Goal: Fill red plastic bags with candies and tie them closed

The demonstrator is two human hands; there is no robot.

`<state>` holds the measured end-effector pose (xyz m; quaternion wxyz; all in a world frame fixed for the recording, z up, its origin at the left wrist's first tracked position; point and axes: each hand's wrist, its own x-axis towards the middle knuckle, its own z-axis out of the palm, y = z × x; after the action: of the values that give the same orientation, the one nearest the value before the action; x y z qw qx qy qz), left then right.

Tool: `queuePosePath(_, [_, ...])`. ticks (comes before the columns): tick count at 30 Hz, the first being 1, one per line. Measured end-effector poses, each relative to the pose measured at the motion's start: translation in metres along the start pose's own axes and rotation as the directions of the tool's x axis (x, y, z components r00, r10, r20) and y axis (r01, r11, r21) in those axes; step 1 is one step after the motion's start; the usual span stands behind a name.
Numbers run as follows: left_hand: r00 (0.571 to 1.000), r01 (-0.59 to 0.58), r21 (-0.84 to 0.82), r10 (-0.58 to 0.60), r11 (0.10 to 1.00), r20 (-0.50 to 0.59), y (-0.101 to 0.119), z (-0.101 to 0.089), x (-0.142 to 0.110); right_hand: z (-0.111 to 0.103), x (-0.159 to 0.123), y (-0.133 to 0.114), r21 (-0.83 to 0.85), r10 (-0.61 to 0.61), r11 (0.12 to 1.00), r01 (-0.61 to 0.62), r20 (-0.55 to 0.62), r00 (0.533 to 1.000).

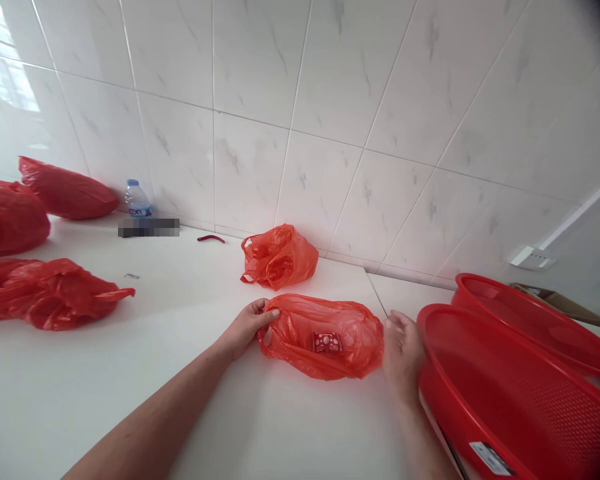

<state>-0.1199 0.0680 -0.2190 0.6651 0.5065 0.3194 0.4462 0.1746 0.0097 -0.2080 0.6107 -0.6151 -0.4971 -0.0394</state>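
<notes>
An opened red bag (pixel 290 353) of thin plastic is found on the bench (pixel 240 427) between the two hands, its mouth spread wide and facing upward. One small spotted packet (pixel 327 342) is contained in it, roughly midway between the hands. The left end of the bag is gripped by the left hand (pixel 253 327), with the thumb laid over the rim. The right hand (pixel 404 350) is placed at the opposite end, its fingers loosely bent; owing to blur, it cannot be told whether any film is pinched there.

A crumpled second bag (pixel 283 257) is noted beyond the hands, just behind the opened one. Two red baskets (pixel 500 373) are positioned to the right of the right hand, the nearer just beside it.

The step in hand is judged to be the spreading of the bag's mouth. For the next move, a steady left grip is called for, so that the rim is prevented from folding over the packet.
</notes>
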Motion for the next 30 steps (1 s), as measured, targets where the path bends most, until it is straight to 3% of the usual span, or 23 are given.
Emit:
queuePosePath(3, [1.0,0.0,-0.014,0.001,1.0,0.015,-0.002,0.0,0.001,0.008,-0.011,-0.02,-0.061,-0.327,0.94,0.337,0.126,0.937])
queuePosePath(5, [1.0,-0.003,-0.018,0.003,1.0,0.017,-0.002,-0.001,0.001,0.018,-0.022,-0.03,-0.051,-0.431,0.887,0.459,0.262,0.863])
queuePosePath(8, [1.0,-0.003,-0.012,0.003,1.0,0.029,-0.003,-0.002,0.001,0.033,-0.037,-0.032,-0.037,-0.438,0.858,0.512,0.469,0.767])
queuePosePath(12, [1.0,0.0,-0.013,0.0,1.0,0.007,-0.003,-0.002,0.0,0.046,-0.048,-0.019,-0.081,-0.299,0.889,0.451,0.643,0.705])
queuePosePath(15, [1.0,0.001,-0.012,-0.001,1.0,-0.028,-0.004,-0.002,0.0,0.047,-0.049,-0.011,-0.088,-0.2,0.931,0.354,0.689,0.696])
queuePosePath(19, [1.0,0.002,-0.008,-0.002,1.0,-0.001,-0.004,-0.002,0.001,0.043,-0.048,-0.013,-0.093,-0.171,0.949,0.3,0.648,0.742])
queuePosePath(24, [0.999,0.014,0.0,-0.014,1.0,0.028,-0.004,-0.003,0.0,0.04,-0.048,-0.02,-0.032,-0.239,0.947,0.32,0.593,0.769])
queuePosePath(30, [0.999,-0.002,0.0,0.002,1.0,0.037,-0.003,-0.003,0.0,0.041,-0.05,-0.026,0.033,-0.357,0.906,0.421,0.593,0.722])
